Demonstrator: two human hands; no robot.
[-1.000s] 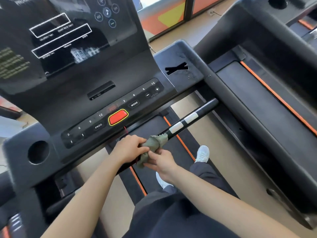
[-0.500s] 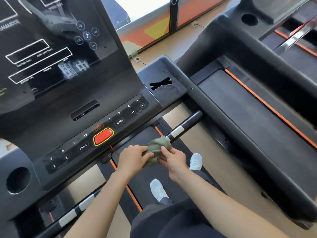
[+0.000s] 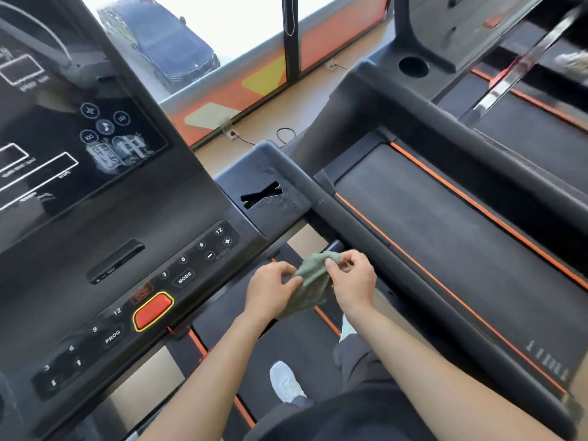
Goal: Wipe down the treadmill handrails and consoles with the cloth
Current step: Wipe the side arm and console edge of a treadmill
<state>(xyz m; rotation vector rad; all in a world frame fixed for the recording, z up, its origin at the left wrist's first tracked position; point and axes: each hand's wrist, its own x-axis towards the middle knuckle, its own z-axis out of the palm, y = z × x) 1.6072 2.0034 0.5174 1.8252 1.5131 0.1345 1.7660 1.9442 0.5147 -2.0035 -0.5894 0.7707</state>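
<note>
Gym flooring (image 3: 264, 122) and a neighbouring treadmill (image 3: 445, 233) are seen beyond the console (image 3: 105, 218). The green cloth (image 3: 310, 283) is held near the side handrail (image 3: 366, 237), pinched by the left hand (image 3: 270, 292) and the right hand (image 3: 354, 281), each grip clenched on it. If loosely bunched, it may be dropped onto the belt (image 3: 286, 342), or the red stop button (image 3: 152, 310) may be pressed during wiping.

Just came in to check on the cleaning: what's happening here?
A person stands on the treadmill, holding a green cloth in both hands: the left hand grips its side, the right hand pinches its top. The cloth hangs between the console and the right handrail; whether it touches either is unclear.
</note>
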